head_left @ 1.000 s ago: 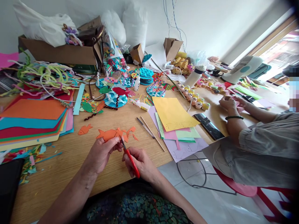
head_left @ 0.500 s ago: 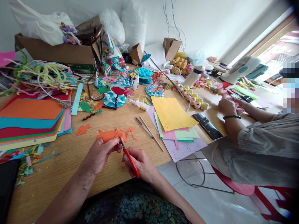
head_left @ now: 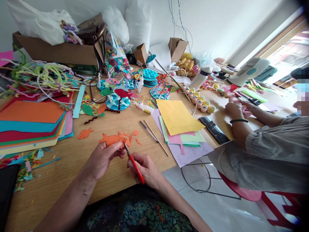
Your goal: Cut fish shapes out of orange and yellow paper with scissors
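L hand (head_left: 102, 161) held the orange paper fish (head_left: 111, 140) over the near part of the wood tabletop (head_left: 72, 167), its thumb and fingers pinching the fish's body near the head end. R hand (head_left: 145, 167) gripped red-handled scissors (head_left: 133, 162), fingers closed round the handles, w/ the blades up against the fish, close to the L fingertips. Orange scraps (head_left: 131, 137) lay just beyond the blades; a small orange fish (head_left: 85, 133) lay apart, to the L. On the R: pen (head_left: 149, 131) & thin wood stick (head_left: 156, 138) side by side, then a yellow sheet (head_left: 177, 116) atop green, pink & purple paper, w/ a black phone (head_left: 214, 130) just beside. Far L had a stack of colored paper (head_left: 31, 112), cut bits (head_left: 27, 166) in front of it. Glue bottle (head_left: 146, 108) lay on its side past the pen. At far R, another person's hands (head_left: 238, 109) held sth pink, too small to ID.
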The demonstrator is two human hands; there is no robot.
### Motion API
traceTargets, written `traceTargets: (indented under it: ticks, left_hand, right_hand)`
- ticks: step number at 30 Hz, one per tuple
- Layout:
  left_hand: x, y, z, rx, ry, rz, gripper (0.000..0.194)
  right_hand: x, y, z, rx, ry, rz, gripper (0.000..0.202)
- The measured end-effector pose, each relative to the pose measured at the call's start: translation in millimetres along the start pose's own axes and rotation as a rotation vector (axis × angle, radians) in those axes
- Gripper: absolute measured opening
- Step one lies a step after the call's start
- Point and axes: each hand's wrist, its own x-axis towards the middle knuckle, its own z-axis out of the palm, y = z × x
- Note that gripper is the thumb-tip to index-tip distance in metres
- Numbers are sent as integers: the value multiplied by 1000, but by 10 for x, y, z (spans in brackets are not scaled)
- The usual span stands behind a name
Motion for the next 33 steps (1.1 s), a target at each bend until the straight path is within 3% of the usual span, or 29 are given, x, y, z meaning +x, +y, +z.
traceTargets:
  ticks: [9, 27, 33]
  left_hand:
    - [-9, -13, 55, 22, 83, 33, 11]
    - [-6, -23, 75, 11, 75, 11, 10]
    - [-1, -28, 44, -18, 25, -13, 8]
  right_hand:
    - [-7, -1, 16, 59, -39, 40, 36]
    - [-19, 10, -20, -1, -14, 10, 41]
    - [-22, 14, -31, -29, -8, -9, 43]
